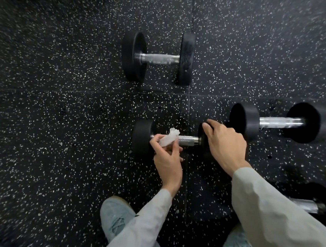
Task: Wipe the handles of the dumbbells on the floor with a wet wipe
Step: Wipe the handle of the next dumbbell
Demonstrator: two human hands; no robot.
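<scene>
One hand steadies, the other wipes.

At lower centre, the right hand [222, 145] clasps the near dumbbell [142, 137]'s right-hand weight, likely to stop it rolling, while the left hand [167, 158] pinches the wet wipe [168, 138] against its knurled handle [188, 140].

1. Our left hand [168, 160] reaches forward from a grey sleeve, fingers curled, pinching a crumpled white wet wipe [169, 138] between thumb and fingertips.
2. Our right hand [225, 145] stretches out beside it, palm down, fingers bent over the end weight of the nearest dumbbell [188, 141], gripping it from above.
3. Both forearms angle inward, the 2 wrists near each other.
</scene>
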